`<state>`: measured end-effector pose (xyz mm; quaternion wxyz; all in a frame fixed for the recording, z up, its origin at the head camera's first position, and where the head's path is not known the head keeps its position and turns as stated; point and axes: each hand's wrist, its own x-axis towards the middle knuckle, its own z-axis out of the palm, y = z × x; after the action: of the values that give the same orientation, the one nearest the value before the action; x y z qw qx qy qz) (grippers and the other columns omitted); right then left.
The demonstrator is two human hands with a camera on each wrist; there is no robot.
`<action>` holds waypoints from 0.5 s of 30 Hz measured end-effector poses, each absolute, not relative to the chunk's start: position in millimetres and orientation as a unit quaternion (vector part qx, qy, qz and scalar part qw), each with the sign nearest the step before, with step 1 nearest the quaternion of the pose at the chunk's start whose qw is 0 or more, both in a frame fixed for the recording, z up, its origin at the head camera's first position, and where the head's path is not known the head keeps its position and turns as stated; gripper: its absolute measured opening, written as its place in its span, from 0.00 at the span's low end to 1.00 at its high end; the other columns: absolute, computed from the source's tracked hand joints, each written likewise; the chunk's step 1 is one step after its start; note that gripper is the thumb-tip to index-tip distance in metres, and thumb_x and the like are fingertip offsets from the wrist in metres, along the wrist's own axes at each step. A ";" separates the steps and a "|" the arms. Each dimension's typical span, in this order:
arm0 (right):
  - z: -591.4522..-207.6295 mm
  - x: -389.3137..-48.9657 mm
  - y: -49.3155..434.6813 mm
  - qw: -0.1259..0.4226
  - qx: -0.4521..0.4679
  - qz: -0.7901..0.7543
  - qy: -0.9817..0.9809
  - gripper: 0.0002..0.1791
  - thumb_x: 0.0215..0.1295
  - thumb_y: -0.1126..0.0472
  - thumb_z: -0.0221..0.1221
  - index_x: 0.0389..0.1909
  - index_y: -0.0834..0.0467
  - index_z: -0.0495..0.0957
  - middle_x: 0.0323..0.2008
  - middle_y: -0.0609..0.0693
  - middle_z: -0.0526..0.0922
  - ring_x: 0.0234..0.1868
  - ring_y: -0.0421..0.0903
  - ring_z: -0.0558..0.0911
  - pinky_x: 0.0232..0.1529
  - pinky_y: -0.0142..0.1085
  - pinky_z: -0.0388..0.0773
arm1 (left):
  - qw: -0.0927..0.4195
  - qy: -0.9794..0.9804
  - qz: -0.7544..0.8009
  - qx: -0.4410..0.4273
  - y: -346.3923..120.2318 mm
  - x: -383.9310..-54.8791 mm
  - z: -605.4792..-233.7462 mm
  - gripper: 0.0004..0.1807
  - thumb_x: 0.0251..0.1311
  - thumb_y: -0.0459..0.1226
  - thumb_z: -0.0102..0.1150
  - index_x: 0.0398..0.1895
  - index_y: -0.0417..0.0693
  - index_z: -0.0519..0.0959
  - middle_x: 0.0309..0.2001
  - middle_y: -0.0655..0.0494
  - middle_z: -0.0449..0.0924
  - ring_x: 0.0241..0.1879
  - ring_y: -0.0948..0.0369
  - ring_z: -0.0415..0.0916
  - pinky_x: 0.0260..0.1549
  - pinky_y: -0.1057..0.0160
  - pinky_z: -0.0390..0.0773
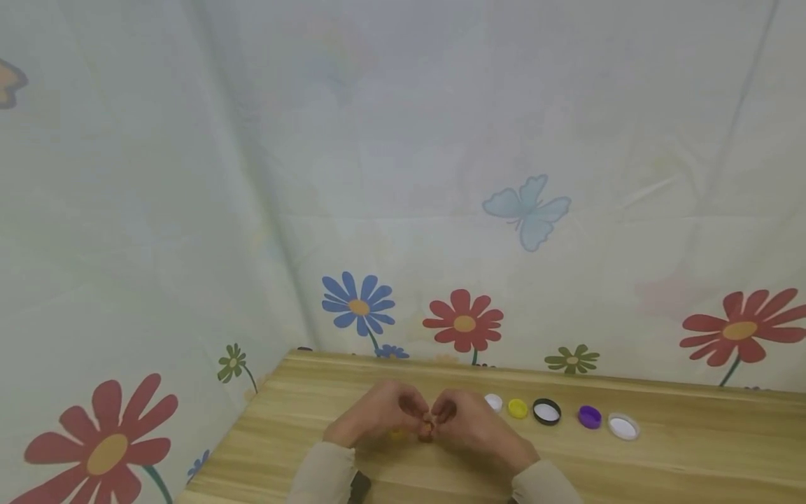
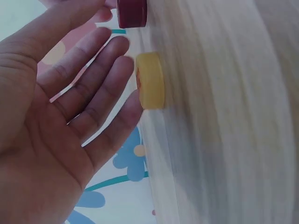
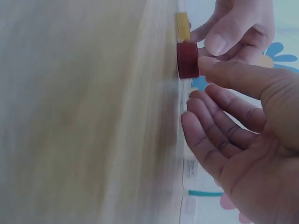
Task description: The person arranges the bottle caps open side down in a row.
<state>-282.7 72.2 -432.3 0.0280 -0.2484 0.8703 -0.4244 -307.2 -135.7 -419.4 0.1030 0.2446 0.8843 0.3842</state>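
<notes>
A small dark red round lid-like piece (image 3: 188, 59) stands on the wooden table, between the two hands. Loosely bent, the right hand's (image 3: 243, 126) fingers spread beside it, and its thumb tip reaches the red piece's top. From the other side comes the left hand (image 2: 70, 112), its fingers spread and slightly bent, thumb toward the red piece (image 2: 132, 13). In the head view the fingertips of both hands meet above it, hiding most of it; whether anything tiny lies between them is unclear. A yellow round piece (image 2: 152, 80) sits by the left little finger.
To the right runs a row of small round lids: white (image 1: 493, 403), yellow (image 1: 518, 409), black-rimmed (image 1: 546, 411), purple (image 1: 590, 417) and clear-rimmed (image 1: 623, 426). A flower-printed cloth (image 1: 403, 175) hangs behind and left of the table (image 1: 693, 462).
</notes>
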 end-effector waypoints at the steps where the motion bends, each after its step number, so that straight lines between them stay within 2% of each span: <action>1: -432.4 -284.0 74.0 0.024 -0.250 -0.428 0.868 0.09 0.54 0.62 0.68 0.36 0.58 0.80 0.31 0.46 0.81 0.34 0.42 0.78 0.38 0.36 0.78 | 0.102 0.885 0.387 0.238 -134.9 -308.0 -419.6 0.09 0.48 0.42 0.75 0.34 0.56 0.86 0.30 0.64 0.84 0.33 0.60 0.77 0.34 0.60 0.78; 5: -431.8 -288.9 82.7 0.010 -0.245 -0.430 0.869 0.11 0.55 0.63 0.68 0.39 0.59 0.80 0.33 0.46 0.81 0.35 0.42 0.78 0.38 0.33 0.77 | 0.078 0.888 0.390 0.230 -128.8 -312.8 -420.8 0.11 0.51 0.45 0.72 0.36 0.55 0.85 0.33 0.65 0.83 0.35 0.62 0.77 0.37 0.59 0.78; 10: -429.4 -293.1 90.9 -0.032 -0.240 -0.423 0.873 0.11 0.55 0.63 0.69 0.38 0.59 0.80 0.33 0.47 0.81 0.35 0.41 0.78 0.38 0.34 0.77 | 0.023 0.896 0.369 0.245 -120.1 -317.7 -422.4 0.14 0.50 0.46 0.72 0.39 0.53 0.85 0.37 0.64 0.84 0.37 0.65 0.78 0.38 0.62 0.78; 15: -428.6 -297.4 96.0 -0.075 -0.245 -0.414 0.874 0.11 0.53 0.65 0.69 0.37 0.60 0.80 0.33 0.48 0.80 0.35 0.44 0.79 0.37 0.34 0.78 | -0.011 0.899 0.359 0.251 -110.9 -318.4 -424.1 0.16 0.50 0.47 0.73 0.40 0.51 0.85 0.38 0.63 0.84 0.39 0.63 0.79 0.40 0.63 0.78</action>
<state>-297.4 96.0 -428.6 -0.0754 -0.2446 0.8737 -0.4136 -318.4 -110.9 -424.1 -0.0111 0.2511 0.8989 0.3590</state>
